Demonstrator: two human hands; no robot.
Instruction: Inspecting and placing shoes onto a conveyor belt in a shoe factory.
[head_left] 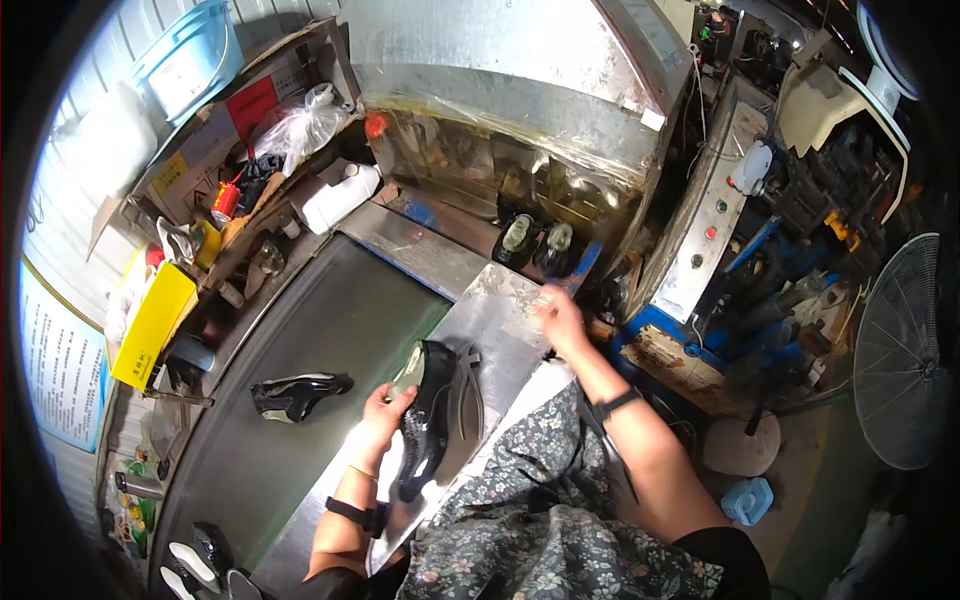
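Note:
My left hand (385, 412) is closed around the upper part of a glossy black shoe (432, 385), which stands tilted over the metal worktop with its toe toward me. A pale lining shows at the shoe's opening, by my thumb. Thin grey curved pieces (470, 395) lie right beside the shoe; I cannot tell what they are. My right hand (560, 318) hovers over the far right edge of the metal worktop (495, 300), fingers curled in; whatever they hold, if anything, is hidden. Just beyond it, two black shoes (535, 245) stand at the machine's opening.
Another black shoe (298, 395) lies on the dark conveyor belt (350, 290), and more shoes (200, 560) sit at its near left end. A cluttered shelf with a white jug (340, 195) lines the left. A control panel (705, 225) and a fan (900, 350) stand right.

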